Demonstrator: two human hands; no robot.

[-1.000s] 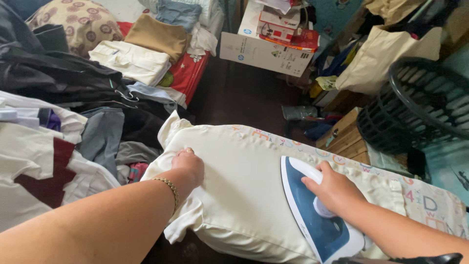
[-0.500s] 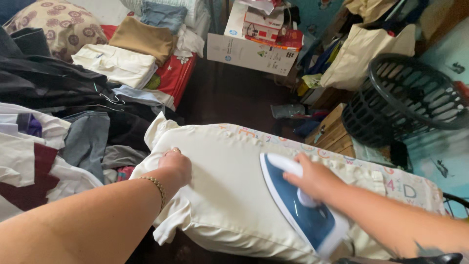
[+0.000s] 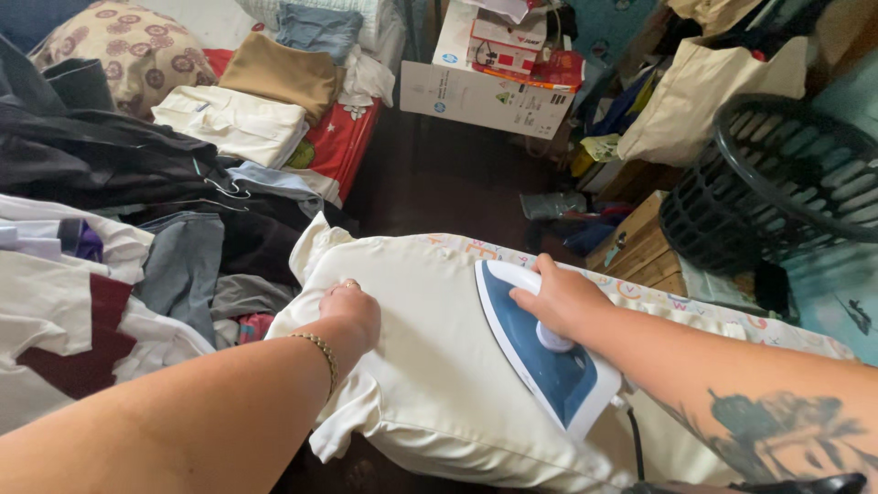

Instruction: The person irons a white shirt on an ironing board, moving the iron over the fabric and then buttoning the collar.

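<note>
Right hand (image 3: 560, 297) closed around the handle of one blue-and-white iron (image 3: 540, 352), its long axis diagonal, nose pointing up-left, flat on one cream shirt (image 3: 439, 366). Left hand (image 3: 350, 311) presses the shirt, fingers curled, atop one ironing board (image 3: 777, 331).

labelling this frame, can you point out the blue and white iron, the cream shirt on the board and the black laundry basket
blue and white steam iron (image 3: 549, 366), head view, on its blue body behind the handle
cream short-sleeved shirt (image 3: 430, 366), head view, on the flat back panel
black plastic laundry basket (image 3: 777, 174), head view, on its slatted wall
</note>
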